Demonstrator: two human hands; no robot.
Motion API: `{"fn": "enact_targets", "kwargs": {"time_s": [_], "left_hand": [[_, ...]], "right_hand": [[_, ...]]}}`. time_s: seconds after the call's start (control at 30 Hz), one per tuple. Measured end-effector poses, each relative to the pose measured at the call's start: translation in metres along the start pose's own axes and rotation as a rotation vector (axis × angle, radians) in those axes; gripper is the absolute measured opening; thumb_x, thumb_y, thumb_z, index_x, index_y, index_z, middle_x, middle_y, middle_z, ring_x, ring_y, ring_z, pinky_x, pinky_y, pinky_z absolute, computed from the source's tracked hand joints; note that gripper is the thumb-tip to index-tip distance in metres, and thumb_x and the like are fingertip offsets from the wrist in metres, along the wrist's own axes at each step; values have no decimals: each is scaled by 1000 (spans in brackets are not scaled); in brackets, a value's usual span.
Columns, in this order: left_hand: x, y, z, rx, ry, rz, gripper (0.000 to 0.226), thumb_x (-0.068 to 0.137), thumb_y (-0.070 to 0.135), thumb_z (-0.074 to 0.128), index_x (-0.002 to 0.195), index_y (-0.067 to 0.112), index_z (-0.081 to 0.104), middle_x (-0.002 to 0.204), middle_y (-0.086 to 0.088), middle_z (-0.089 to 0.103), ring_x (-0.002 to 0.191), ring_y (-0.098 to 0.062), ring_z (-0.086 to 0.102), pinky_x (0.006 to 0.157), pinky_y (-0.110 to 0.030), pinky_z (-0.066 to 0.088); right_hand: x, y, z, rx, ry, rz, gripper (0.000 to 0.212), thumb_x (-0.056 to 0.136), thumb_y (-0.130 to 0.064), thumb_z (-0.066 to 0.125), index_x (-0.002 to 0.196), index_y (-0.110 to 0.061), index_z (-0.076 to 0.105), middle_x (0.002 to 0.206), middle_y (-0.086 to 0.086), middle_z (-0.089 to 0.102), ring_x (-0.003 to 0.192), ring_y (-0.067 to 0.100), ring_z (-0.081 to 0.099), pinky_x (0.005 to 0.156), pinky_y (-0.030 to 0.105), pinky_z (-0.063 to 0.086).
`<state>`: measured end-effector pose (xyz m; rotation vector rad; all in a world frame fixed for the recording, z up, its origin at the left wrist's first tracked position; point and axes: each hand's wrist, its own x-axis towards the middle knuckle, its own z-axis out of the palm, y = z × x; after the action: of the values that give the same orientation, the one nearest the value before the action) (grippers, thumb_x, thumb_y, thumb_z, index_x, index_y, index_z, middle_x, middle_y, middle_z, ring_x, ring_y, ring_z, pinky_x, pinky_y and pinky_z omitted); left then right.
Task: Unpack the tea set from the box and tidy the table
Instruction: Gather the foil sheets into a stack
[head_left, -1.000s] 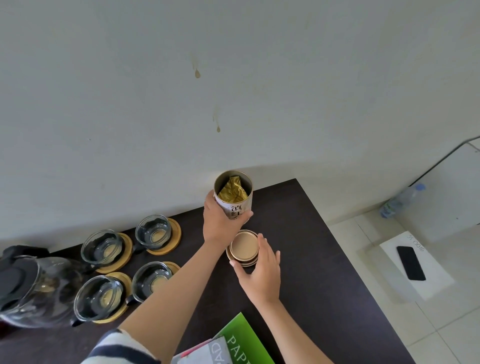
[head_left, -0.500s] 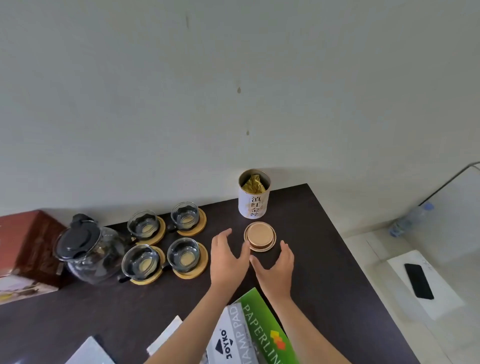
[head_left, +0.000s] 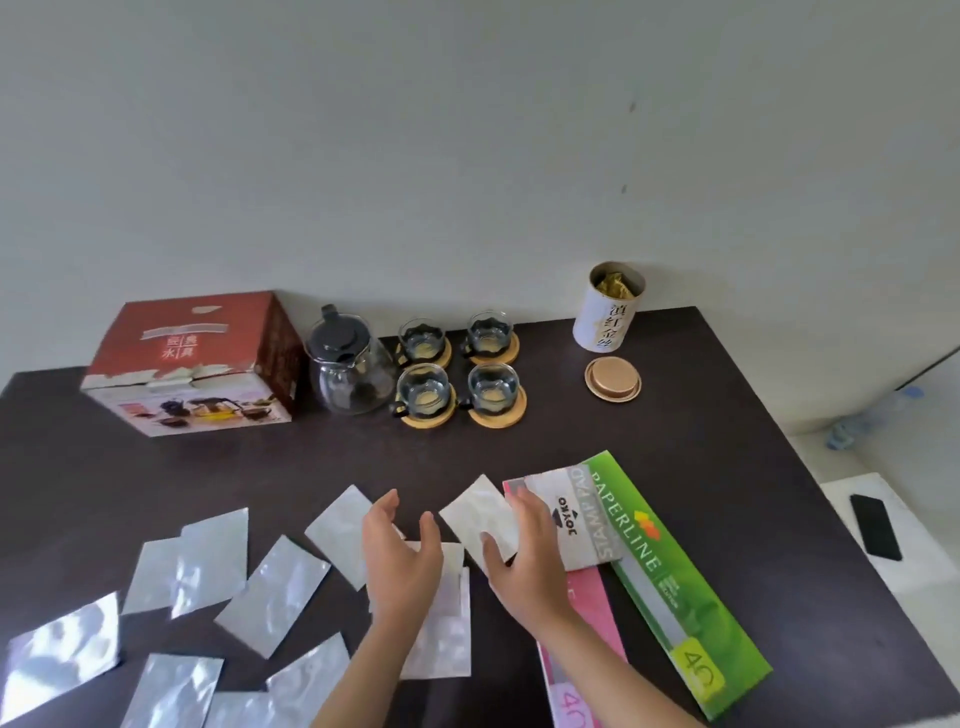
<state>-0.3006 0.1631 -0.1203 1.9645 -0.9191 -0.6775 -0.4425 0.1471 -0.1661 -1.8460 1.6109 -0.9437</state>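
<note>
The red tea-set box (head_left: 192, 358) stands at the back left of the dark table (head_left: 727, 441). Beside it are a glass teapot (head_left: 349, 368) with a black lid and several glass cups (head_left: 457, 374) on wooden coasters. An open white tea tin (head_left: 608, 309) stands at the back right, its gold lid (head_left: 613, 380) lying in front of it. Several silver foil wrappers (head_left: 275, 595) lie scattered across the near table. My left hand (head_left: 401, 558) hovers open over the wrappers. My right hand (head_left: 524, 556) is open, its fingers touching one silver wrapper (head_left: 480, 514).
A stamp pad booklet (head_left: 576, 517), a green Paperline pack (head_left: 675, 582) and a pink pack (head_left: 587, 623) lie at the near right. Beyond the table's right edge, on the floor, are a black phone (head_left: 875, 526) on a white box and a plastic bottle (head_left: 862, 423).
Both hands let go of the tin and lid and drew back to the near table over the foil wrappers. The view swung left and down, bringing the box and wrappers into sight.
</note>
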Motion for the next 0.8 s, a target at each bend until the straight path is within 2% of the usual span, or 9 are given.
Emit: {"fn": "enact_targets", "kwargs": {"time_s": [0.07, 0.13, 0.2, 0.27, 0.4, 0.47, 0.57, 0.73, 0.8], "left_hand": [[-2, -27, -36, 83, 22, 19, 58, 84, 27, 68, 133, 10, 42, 133, -5, 48, 126, -22, 45, 100, -36, 41], [0, -55, -70, 210, 38, 62, 76, 73, 39, 76, 133, 10, 41, 134, -8, 47, 127, -26, 42, 103, -42, 39], [1, -82, -103, 353, 34, 62, 97, 61, 55, 79, 137, 11, 37, 143, -10, 39, 133, -29, 34, 110, -49, 29], [-2, -107, -134, 440, 19, 0, 115, 52, 69, 76, 143, 16, 29, 153, -7, 23, 142, -29, 20, 113, -56, 11], [-3, -155, -193, 533, -24, -36, 144, 32, 92, 55, 150, 22, 12, 160, 0, -5, 146, -20, -9, 107, -66, -6], [-2, -170, -213, 642, -137, -51, 154, 26, 96, 51, 151, 23, 1, 158, 1, -18, 145, -17, -19, 106, -68, -8], [-3, -181, -220, 799, -251, -3, 151, 33, 100, 42, 151, 20, -6, 155, 0, -27, 143, -18, -24, 106, -69, -5], [7, -172, -191, 763, -260, 55, 133, 50, 96, 38, 152, 16, 5, 159, -7, -12, 146, -25, -14, 109, -65, -1], [11, -167, -178, 702, -261, 63, 125, 57, 91, 39, 152, 14, 9, 160, -9, -7, 147, -25, -10, 110, -64, 0]], "right_hand": [[-22, -10, 21, -121, -84, -14, 65, 86, -50, 49, 138, -11, 43, 149, 12, 38, 139, 26, 32, 112, 43, 33], [-38, -18, 39, -314, -222, 2, 83, 83, -64, 37, 148, -13, 29, 158, 13, 18, 147, 28, 12, 116, 48, 14], [-51, -25, 52, -473, -344, 63, 92, 81, -72, 23, 153, -16, 10, 161, 9, -6, 147, 26, -10, 115, 47, -1], [-63, -30, 65, -548, -351, 89, 90, 82, -72, 18, 153, -18, 7, 160, 7, -12, 145, 23, -18, 113, 49, -5], [-77, -48, 87, -584, -295, 88, 79, 87, -65, 27, 148, -16, 34, 159, 11, 17, 146, 27, 12, 110, 54, 9], [-82, -55, 95, -596, -270, 93, 77, 87, -64, 28, 146, -15, 37, 158, 11, 22, 145, 28, 17, 110, 54, 13], [-89, -65, 105, -594, -242, 127, 77, 87, -64, 27, 147, -16, 36, 158, 11, 21, 146, 28, 16, 111, 54, 12], [-99, -82, 123, -555, -180, 203, 76, 87, -61, 25, 144, -14, 40, 156, 11, 27, 145, 29, 22, 110, 57, 20], [-100, -88, 126, -503, -164, 244, 79, 85, -63, 18, 147, -15, 35, 159, 8, 20, 147, 25, 13, 114, 55, 12]]}}
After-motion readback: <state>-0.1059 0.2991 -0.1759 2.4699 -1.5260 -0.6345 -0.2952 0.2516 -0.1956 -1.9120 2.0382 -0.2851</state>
